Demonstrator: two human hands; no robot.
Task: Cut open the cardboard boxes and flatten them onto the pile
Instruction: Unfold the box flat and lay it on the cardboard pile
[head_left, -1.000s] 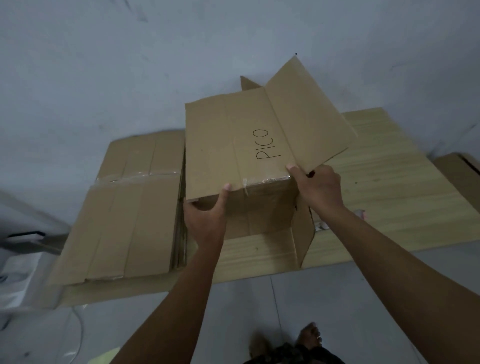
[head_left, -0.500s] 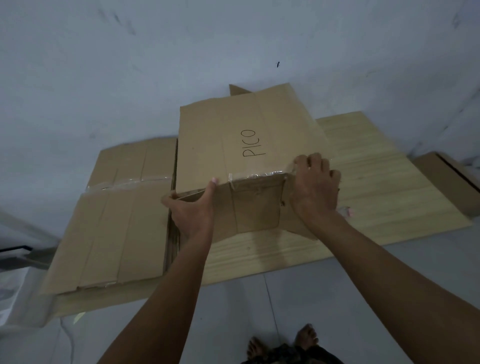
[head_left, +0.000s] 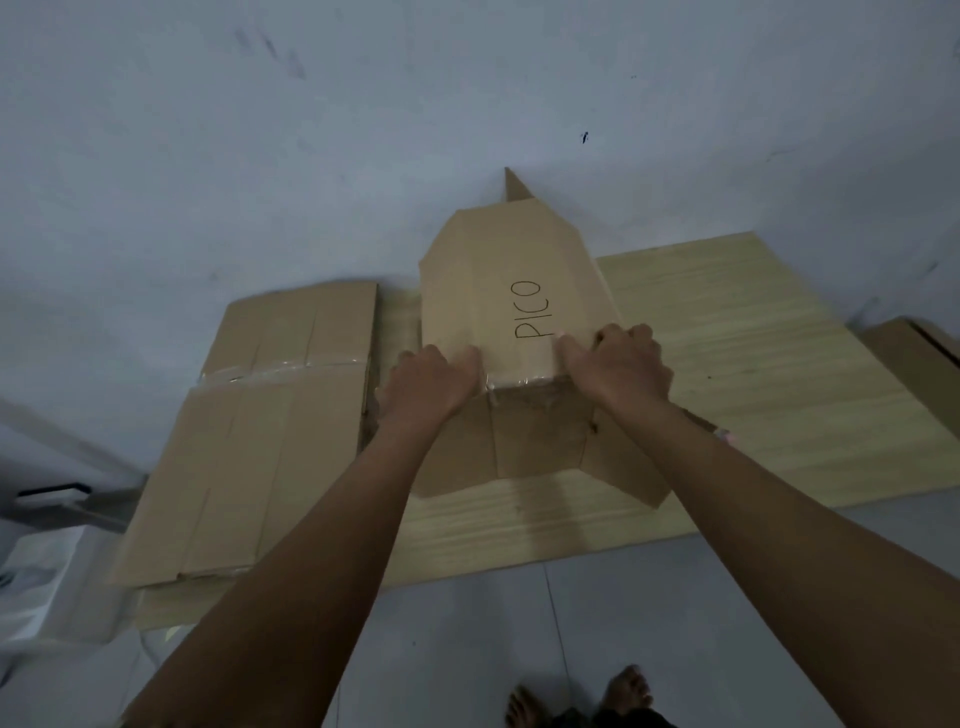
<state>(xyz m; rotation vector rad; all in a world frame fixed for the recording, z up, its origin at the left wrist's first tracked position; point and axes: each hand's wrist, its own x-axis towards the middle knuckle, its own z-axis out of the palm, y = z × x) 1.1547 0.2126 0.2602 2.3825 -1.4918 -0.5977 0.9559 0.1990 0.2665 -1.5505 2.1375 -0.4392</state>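
Box: the box (head_left: 498, 306) marked "PICO" lies half-collapsed on the desk (head_left: 727, 332), just right of the pile (head_left: 260, 441), its top panel humped and its near flaps splayed toward the person.
Hands: the left hand (head_left: 431, 384) and right hand (head_left: 618, 369) both press on the near taped edge with fingers curled over it; whether they grip or only push cannot be told.
Risk, spring-back: the hump looks unflattened, so on release it may rise again.
Risk, tape: the tape (head_left: 519, 387) along the fold may hold the seam stiff.
Risk, slide: a forward push could shove the box against the wall (head_left: 363, 156), where the far flap (head_left: 514, 187) stands up.
Risk, pile: a sideways drag may knock the stack askew.
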